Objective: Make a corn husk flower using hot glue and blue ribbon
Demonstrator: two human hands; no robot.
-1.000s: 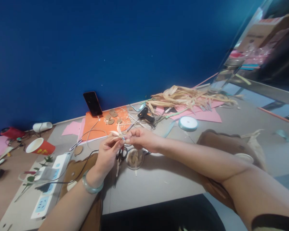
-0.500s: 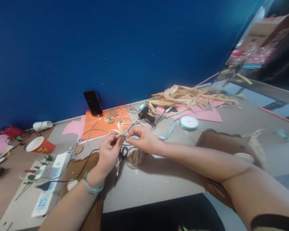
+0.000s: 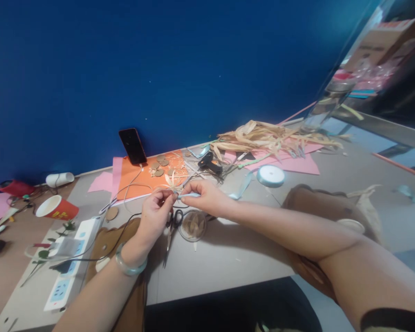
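Observation:
My left hand pinches a small corn-husk flower at its base; pale petals fan out above the fingertips. Close beside it, my right hand is closed on a light blue ribbon. The ribbon runs from the flower's base through my right fingers towards the white ribbon spool. Below my hands lie black-handled scissors, partly behind the left hand. A round clear dish with husk pieces sits next to them.
A pile of dried corn husks lies at the back right, with a black glue gun before it. A phone leans on the blue wall. Left are a power strip, trailing cables and a red paper cup.
My hands stay close together at the flower. The right hand has drawn slightly rightward, and a little more blue ribbon shows between the fingertips.

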